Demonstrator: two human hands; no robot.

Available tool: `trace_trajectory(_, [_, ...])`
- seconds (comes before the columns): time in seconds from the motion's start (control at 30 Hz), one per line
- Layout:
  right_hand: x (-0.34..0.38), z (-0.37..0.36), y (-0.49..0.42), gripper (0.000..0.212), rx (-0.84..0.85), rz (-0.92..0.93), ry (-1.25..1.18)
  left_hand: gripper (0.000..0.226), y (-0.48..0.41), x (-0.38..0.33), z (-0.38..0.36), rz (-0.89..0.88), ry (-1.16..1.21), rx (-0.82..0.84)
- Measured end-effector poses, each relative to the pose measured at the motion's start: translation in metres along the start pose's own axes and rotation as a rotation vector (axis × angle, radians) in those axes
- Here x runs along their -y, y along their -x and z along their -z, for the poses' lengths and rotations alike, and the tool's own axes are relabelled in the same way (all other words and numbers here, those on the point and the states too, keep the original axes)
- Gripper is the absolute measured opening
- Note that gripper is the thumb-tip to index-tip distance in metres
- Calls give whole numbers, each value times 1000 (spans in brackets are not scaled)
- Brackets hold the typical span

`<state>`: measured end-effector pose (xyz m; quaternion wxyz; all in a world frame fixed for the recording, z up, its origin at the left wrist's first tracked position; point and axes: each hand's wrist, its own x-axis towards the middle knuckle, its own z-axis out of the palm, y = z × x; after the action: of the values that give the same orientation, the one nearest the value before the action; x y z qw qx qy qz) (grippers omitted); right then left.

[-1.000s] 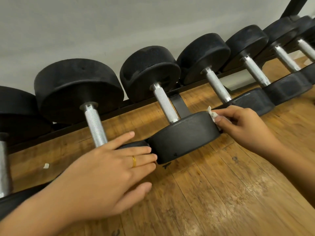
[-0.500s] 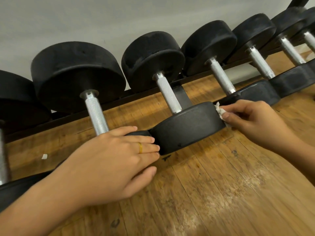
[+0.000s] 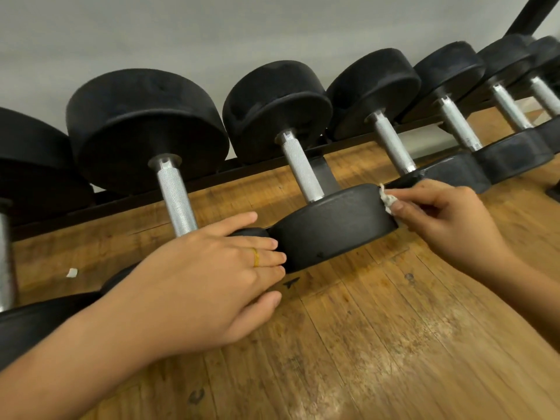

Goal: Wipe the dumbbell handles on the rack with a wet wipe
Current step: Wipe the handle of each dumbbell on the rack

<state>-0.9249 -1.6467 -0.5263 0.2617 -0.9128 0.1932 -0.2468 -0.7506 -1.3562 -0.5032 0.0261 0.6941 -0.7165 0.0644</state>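
The right hand is pinching the crumpled wet wipe against the right rim of a dumbbell's near head — its knurled handle is running away up-left from that hand toward the wall — while the left hand is resting, fingers straight, on the neighbouring head.

Seven black dumbbells line one rack, one knurled steel handle apiece: two left of the middle dumbbell, four right of it. One left hand, bearing one gold ring, and one right hand, with one wet wipe, flank it. One white scrap lies to its left.
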Motion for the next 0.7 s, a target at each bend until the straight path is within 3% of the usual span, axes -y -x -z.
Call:
trace_trajectory(0.13, [8, -7, -15, 22, -50, 76, 70, 46, 0, -1, 0, 8, -3, -10])
trace_trajectory(0.27, [20, -4, 13, 20, -14, 340, 219, 45, 0, -1, -2, 12, -5, -22])
trace_trajectory(0.5, [15, -9, -2, 26, -98, 249, 196, 44, 0, -2, 1, 13, -10, -24])
trace_trajectory(0.63, [15, -4, 22, 28, -14, 359, 250, 45, 2, -1, -2, 12, -11, -20])
trace_trajectory(0.7, [17, -2, 11, 24, 3, 320, 227, 44, 2, 0, -1, 14, -7, -39])
